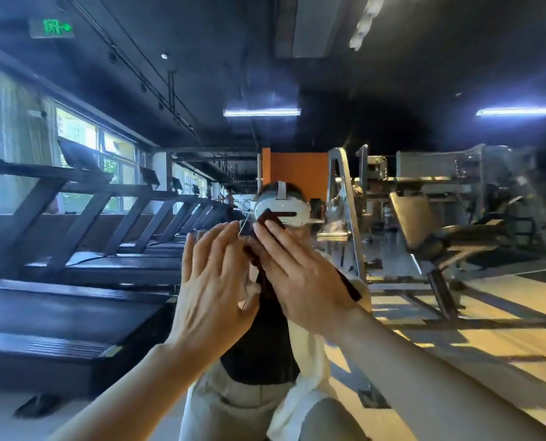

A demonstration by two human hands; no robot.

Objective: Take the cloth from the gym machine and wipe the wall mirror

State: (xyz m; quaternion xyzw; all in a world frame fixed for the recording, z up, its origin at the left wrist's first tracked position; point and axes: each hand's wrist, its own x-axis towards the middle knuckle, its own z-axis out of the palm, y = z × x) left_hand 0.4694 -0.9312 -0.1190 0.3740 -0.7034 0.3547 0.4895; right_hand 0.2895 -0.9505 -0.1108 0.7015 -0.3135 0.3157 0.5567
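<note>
Treadmills [112, 249] are lining the windowed side of the dim gym reflected in the wall mirror [424, 90], with weight machines [440, 224] standing opposite. Both hands are lying flat against the glass, fingers straight. The right hand [300, 275] is pressing a dark cloth [267, 219] onto the mirror; the left hand [212, 281] is resting just beside it, fingertips touching the cloth's edge.
</note>
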